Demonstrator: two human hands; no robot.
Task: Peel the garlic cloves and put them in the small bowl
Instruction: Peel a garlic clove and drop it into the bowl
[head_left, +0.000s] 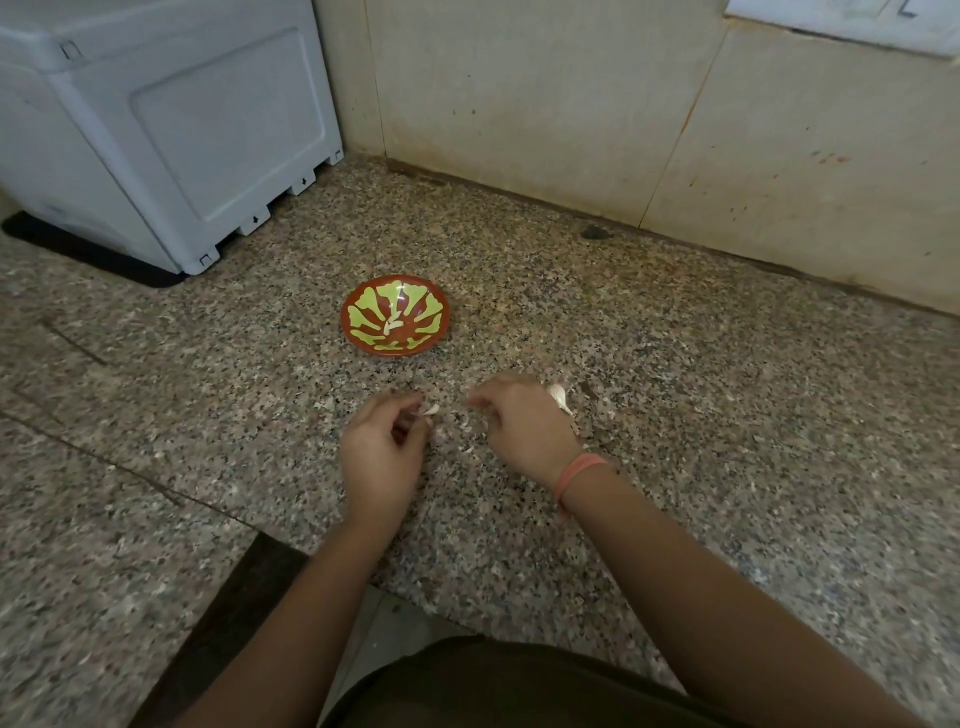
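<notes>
A small red bowl (395, 347) with a green leaf pattern stands on the speckled granite counter (675, 338); two pale peeled cloves (393, 325) lie inside it. In front of the bowl, my left hand (382, 457) pinches a small white garlic clove (431, 410) at its fingertips. My right hand (524, 426), wearing a pink wrist thread, hovers a little to the right with fingers curled; whether it grips a bit of skin is unclear. Behind the right hand lies a white garlic piece (560, 396), partly hidden.
A grey plastic appliance (171, 130) on a black mat occupies the back left. A beige tiled wall (675, 114) borders the counter behind. Small flakes of garlic skin (469, 450) lie between my hands. The counter edge runs close to my body.
</notes>
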